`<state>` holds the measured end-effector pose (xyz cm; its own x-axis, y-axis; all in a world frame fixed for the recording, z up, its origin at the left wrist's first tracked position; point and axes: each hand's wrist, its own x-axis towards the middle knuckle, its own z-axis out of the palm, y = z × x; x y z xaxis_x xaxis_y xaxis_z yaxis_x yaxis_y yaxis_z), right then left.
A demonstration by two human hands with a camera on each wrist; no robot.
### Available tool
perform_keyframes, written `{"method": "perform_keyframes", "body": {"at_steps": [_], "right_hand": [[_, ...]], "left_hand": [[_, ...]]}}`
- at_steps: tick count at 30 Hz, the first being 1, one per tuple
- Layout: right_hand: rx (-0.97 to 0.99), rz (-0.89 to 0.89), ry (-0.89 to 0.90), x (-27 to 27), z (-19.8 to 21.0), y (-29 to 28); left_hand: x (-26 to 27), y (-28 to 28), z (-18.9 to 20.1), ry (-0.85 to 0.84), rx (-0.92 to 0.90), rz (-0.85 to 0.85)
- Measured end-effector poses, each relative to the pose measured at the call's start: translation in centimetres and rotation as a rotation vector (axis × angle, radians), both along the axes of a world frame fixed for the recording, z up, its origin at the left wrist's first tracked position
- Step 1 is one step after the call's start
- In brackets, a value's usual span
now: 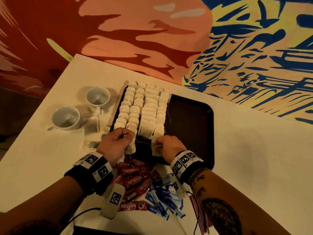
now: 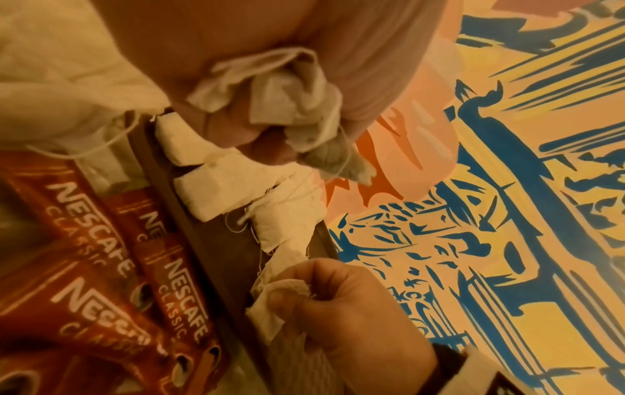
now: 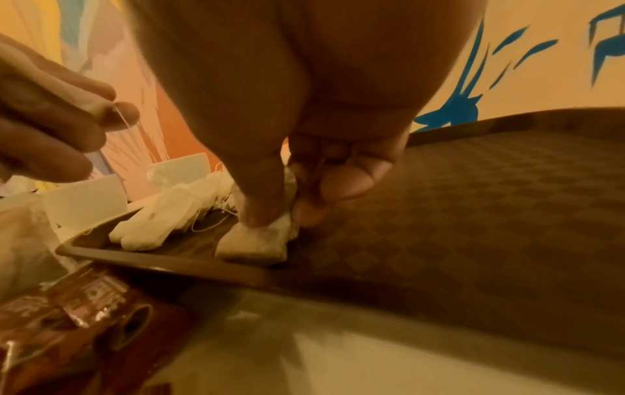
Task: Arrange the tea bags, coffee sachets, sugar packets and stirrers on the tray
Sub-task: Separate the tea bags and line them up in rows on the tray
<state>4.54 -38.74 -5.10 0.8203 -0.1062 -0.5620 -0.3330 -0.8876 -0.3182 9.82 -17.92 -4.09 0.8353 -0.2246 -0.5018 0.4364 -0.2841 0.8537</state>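
Head view, nearest: red coffee sachets [image 1: 135, 181] lie in a loose heap on the white counter [image 1: 245, 150] between the two forearms, their long axes pointing many ways.
Sugar packets: blue packets [image 1: 162, 199] are scattered just right of the sachets, also at mixed angles.
Stirrers: a red bundle [image 1: 201, 216] lies by the right forearm, long axis running near to far.
Left hand: the left hand [image 1: 116, 143] is curled at the tray's near left corner; its grip is clamped on a tea bag [image 1: 131, 147], fingers bunched on crumpled paper and string in the left wrist view. The bag's long axis runs near to far.
Right hand: the right hand [image 1: 169, 145] is at the tray's near edge; its grip, thumb against fingertips, pinches a second tea bag [image 3: 257, 244] that lies flat on the tray floor at the near end of the rightmost row.
Tray: the dark tray [image 1: 191, 119] lies on the counter, long axis left to right; its right half is bare.
Tea bag rows: four rows of white tea bags [image 1: 144, 107] overlap on the tray's left half, running from near edge to far edge.
Left of tray: loose tea bags [image 1: 92, 125] lie on the counter.
Farther left: two white cups [image 1: 67, 118] stand upright.
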Motion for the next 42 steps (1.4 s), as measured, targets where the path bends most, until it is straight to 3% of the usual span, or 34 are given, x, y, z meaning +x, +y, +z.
{"method": "perform_keyframes", "body": {"at_steps": [8,13,15,17,19,22,27,30,33,38,42], "right_hand": [[0.012,-0.073,-0.025,-0.1,-0.1,0.0],[0.039,-0.211,-0.08,0.0,0.6,-0.8],[0.188,-0.35,-0.175,0.0,1.3,-1.1],[0.484,-0.508,-0.273,0.0,2.5,-0.7],[0.698,-0.538,-0.267,-0.1,3.7,-0.1],[0.735,-0.48,-0.266,0.0,3.9,0.3],[0.73,-0.643,-0.41,0.8,3.4,-0.7],[0.789,-0.597,-0.416,1.1,3.7,-1.1],[0.731,-0.482,-0.392,1.7,3.7,-1.9],[0.388,-0.457,-0.413,5.1,3.2,-6.4],[0.123,-0.393,-0.253,8.5,2.2,-10.2]], "left_hand": [[0.6,-1.3,1.0,-0.038,-0.067,-0.019],[0.6,-2.5,1.4,-0.077,-0.08,-0.094],[0.7,-3.0,1.5,-0.105,-0.078,-0.143],[0.8,-3.7,1.5,-0.143,-0.061,-0.194],[0.8,-4.2,1.6,-0.171,-0.036,-0.23],[0.9,-5.0,1.8,-0.198,-0.013,-0.258],[1.3,-5.6,2.1,-0.154,-0.053,-0.255],[1.7,-5.8,1.2,-0.135,-0.015,-0.283],[2.0,-6.0,1.0,-0.132,0.036,-0.321],[2.7,-6.3,1.7,-0.123,0.054,-0.225],[3.0,-5.5,1.5,-0.076,0.039,-0.122]]}}
